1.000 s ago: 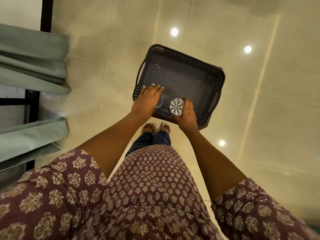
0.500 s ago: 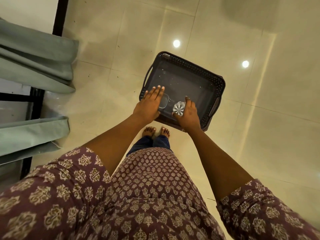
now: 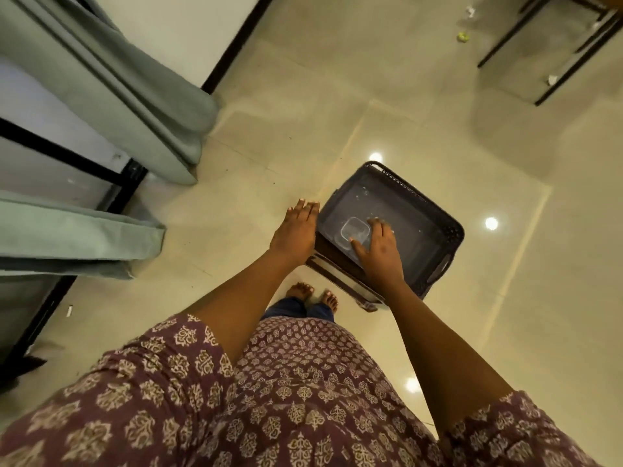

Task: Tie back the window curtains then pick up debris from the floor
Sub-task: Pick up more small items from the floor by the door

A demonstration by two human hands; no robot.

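A dark perforated plastic basket (image 3: 435, 210) stands on the glossy floor in front of my bare feet. A clear square container (image 3: 352, 229) lies inside it near the left end. My right hand (image 3: 382, 254) hovers over the basket with fingers spread, its fingertips and thumb at the container's right edge. My left hand (image 3: 296, 230) is flat and open just outside the basket's left rim, holding nothing. Grey-green curtains (image 3: 135, 96) hang at the left, with a second panel (image 3: 74, 237) below them. Small debris lies far off: a green bit (image 3: 463, 37) and a white scrap (image 3: 552, 79).
Black table or chair legs (image 3: 539, 62) stand at the top right, around the debris. A small white piece (image 3: 69, 310) lies by the black window frame (image 3: 60, 156) at the left. Ceiling lights reflect in the beige floor tiles.
The view has swung up and left. My left hand has let go of the clear container and moved outside the basket. The cut-glass piece in my right hand is no longer visible.
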